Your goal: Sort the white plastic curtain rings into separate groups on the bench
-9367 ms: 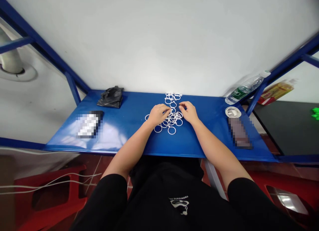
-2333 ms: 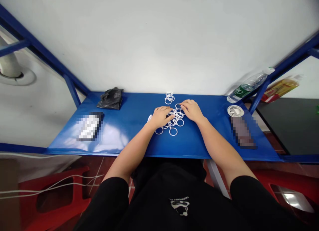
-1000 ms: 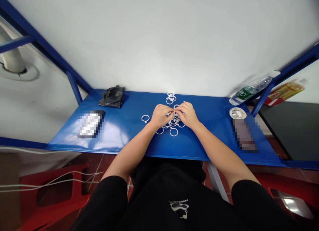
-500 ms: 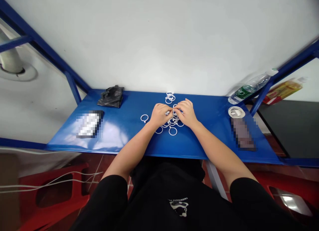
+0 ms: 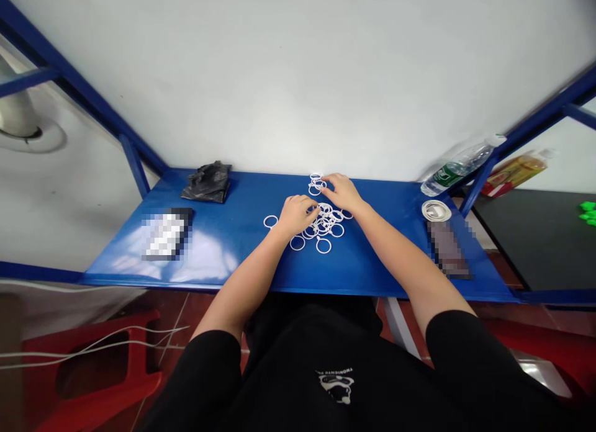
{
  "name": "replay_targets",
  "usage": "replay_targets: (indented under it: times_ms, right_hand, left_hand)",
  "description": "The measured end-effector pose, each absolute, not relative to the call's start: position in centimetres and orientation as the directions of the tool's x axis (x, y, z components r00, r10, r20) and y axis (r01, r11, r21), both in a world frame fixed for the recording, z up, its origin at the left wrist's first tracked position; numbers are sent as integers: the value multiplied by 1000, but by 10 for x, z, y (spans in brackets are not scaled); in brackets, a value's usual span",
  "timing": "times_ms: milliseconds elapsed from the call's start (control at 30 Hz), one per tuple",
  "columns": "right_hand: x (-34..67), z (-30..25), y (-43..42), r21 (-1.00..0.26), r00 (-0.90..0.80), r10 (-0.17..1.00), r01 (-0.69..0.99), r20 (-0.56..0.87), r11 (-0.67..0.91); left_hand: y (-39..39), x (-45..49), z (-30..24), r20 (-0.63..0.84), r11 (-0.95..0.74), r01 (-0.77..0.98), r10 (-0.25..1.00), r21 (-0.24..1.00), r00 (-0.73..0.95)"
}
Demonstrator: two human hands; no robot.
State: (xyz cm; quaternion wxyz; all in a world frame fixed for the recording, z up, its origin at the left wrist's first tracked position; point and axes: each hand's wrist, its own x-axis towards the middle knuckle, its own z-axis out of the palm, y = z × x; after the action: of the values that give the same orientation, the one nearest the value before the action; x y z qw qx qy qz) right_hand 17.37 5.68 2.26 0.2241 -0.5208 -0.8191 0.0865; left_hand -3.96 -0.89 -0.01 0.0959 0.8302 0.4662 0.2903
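From here, the blue desk has most of the white rings loose in a heap, with one lone ring just left of it. The left hand lies curled on the heap; I cannot tell whether its grip holds a ring. Farther back, the right hand touches the small cluster by the wall, its grip hidden too. Only a few rings are in that cluster.

On the blue table, a flat object at the left and a dark one at the right are pixelated. Whether the left hand or right hand pinches any of the white rings is too small to tell. A green thing is cut off by the right edge.
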Motion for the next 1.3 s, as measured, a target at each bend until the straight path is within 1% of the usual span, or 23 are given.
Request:
replay_targets:
  times_ms: [67, 167, 300, 567, 833, 1000, 1100, 1167, 1233, 1300]
  right_hand:
    - [164, 22, 76, -333, -370, 906, 844, 206, 420]
    - [149, 19, 93, -314, -356, 926, 871, 126, 378]
    - [142, 14, 96, -275, -336, 939, 898, 76, 344]
    - [186, 10, 63, -260, -269, 958, 922, 102, 286]
    - [255, 0, 18, -311, -52, 983, 944, 177, 106]
    - [272, 8, 13, -299, -11, 987, 952, 159, 59]
    - [270, 14, 14, -343, 3, 986, 938, 167, 55]
    - [267, 15, 15, -388, 21, 979, 920, 203, 60]
    - [265, 16, 15, -443, 30, 961, 891, 277, 100]
    - [262, 17, 13, -507, 27, 929, 844, 369, 176]
  left_hand:
    - [-9, -39, -1, 392, -547, 721, 830, 427, 397]
    - [-9, -39, -1, 381, -548, 722, 830, 422, 407]
    - [-9, -39, -1, 365, -549, 723, 831, 419, 420]
    - [-9, -39, -2, 374, -575, 697, 815, 429, 442]
    - [-7, -40, -5, 375, -566, 692, 821, 448, 430]
    - [-5, -42, -10, 379, -568, 687, 820, 453, 428]
    - [-4, -43, -12, 391, -572, 687, 817, 449, 424]
    - [-3, -44, -14, 400, -581, 681, 810, 446, 429]
    - [-2, -44, -15, 417, -595, 670, 799, 443, 434]
    - [-1, -44, -16, 456, -617, 653, 779, 439, 430]
